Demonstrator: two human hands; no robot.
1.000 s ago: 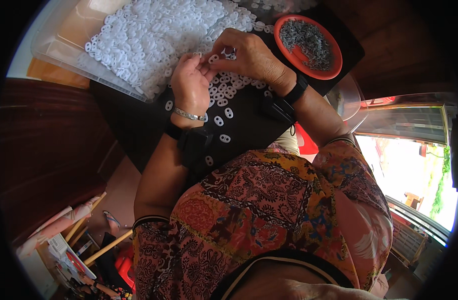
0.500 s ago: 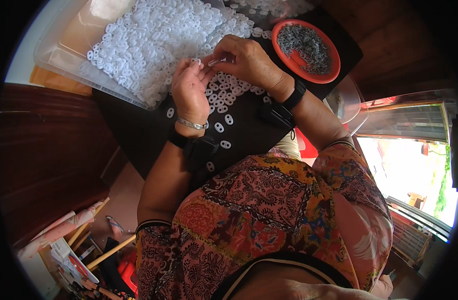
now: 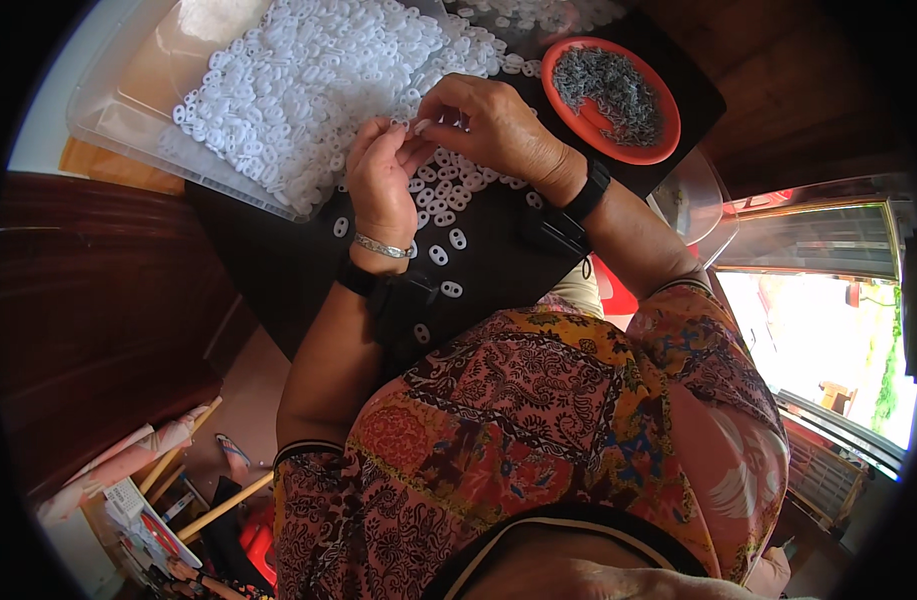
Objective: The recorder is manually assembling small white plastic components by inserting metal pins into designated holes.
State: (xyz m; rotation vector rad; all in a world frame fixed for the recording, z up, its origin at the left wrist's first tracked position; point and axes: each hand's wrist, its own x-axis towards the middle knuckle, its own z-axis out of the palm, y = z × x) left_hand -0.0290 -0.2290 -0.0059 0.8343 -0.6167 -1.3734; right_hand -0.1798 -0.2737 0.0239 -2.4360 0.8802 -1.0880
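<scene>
My left hand is raised over the dark table with its fingers closed in a pinch. A sliver of a small white piece shows at its fingertips, partly hidden. Close against it, my right hand pinches a white oval plastic piece between thumb and fingers. Loose white two-hole ovals of the same kind lie scattered on the table below both hands. Just beyond, a clear plastic bin holds a great heap of white ovals.
A red plate of small grey metal parts stands at the far right of the dark table. Clear plastic containers stand behind and beside it. Dark wooden panelling rises at the left.
My hands have come slightly closer together at the fingertips, the right one shifting a little left. The white piece in my left fingers is now more covered.
</scene>
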